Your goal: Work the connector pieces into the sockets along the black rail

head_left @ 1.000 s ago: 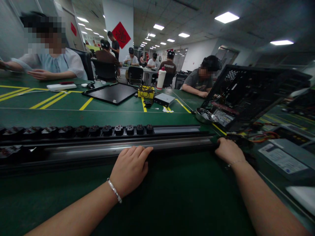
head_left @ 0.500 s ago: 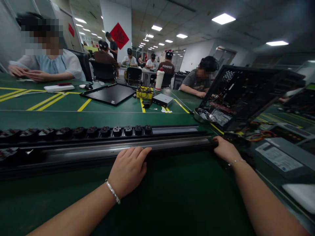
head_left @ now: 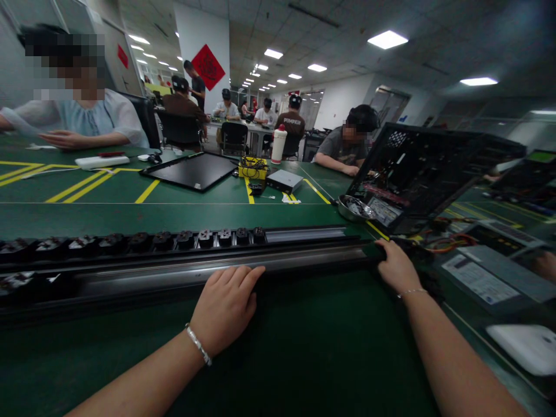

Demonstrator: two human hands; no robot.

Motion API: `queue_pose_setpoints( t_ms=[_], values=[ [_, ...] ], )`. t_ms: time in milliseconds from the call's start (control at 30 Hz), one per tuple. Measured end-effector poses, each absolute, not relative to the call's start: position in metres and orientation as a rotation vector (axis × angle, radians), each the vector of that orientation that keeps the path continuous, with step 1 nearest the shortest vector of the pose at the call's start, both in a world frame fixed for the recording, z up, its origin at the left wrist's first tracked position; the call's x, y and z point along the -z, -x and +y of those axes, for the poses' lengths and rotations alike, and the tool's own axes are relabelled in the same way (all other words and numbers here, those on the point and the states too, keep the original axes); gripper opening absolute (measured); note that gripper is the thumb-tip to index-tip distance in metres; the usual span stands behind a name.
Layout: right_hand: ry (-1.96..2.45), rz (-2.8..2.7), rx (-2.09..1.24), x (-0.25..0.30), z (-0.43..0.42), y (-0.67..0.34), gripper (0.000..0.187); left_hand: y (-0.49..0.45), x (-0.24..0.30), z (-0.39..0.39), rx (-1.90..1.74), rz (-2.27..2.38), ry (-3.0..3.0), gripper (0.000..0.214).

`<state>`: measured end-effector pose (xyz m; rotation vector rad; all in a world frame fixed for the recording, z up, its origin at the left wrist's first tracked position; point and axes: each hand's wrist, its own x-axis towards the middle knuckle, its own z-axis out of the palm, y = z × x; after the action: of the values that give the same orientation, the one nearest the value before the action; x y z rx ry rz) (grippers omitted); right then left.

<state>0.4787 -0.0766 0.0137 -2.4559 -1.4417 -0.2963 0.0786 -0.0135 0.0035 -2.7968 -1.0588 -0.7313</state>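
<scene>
My left hand [head_left: 226,304] lies flat on the green table [head_left: 304,347], fingers together, with the fingertips touching the edge of a long black rail [head_left: 174,272] that runs across the bench. It holds nothing. My right hand [head_left: 395,266] rests at the rail's right end, fingers curled over a dark part there; what they grip is hidden. A row of black sockets [head_left: 130,240] sits along the rail's far side. Just past my right hand stands an open black computer case [head_left: 425,174], tilted, with coloured cables [head_left: 452,240] spilling out.
A metal bowl [head_left: 354,208], a grey box [head_left: 284,180], a yellow tray of cables [head_left: 253,168], a black panel [head_left: 193,171] and a white bottle [head_left: 278,145] lie beyond the rail. A labelled grey unit [head_left: 482,275] sits at right. Other people sit at the far tables.
The view has shifted slightly, so everything sits a little lower and further left. Both hands keep their places on the rail.
</scene>
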Motion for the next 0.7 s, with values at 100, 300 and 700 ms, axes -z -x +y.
queue_pose_setpoints(
  t_ms=[100,300,700],
  values=[
    [2.225,-1.432,0.415,-0.018,-0.073,-0.446,0.052,-0.079,-0.003,-0.014,0.727,-1.06,2.789,0.042],
    [2.027,-1.715,0.438,-0.015,-0.052,-0.329,0.048,-0.078,-0.005,-0.016,0.706,-1.07,2.795,0.042],
    [2.105,-1.773,0.273,-0.013,-0.025,-0.219,0.045,-0.031,-0.008,-0.018,0.731,-1.372,2.61,0.036]
  ],
)
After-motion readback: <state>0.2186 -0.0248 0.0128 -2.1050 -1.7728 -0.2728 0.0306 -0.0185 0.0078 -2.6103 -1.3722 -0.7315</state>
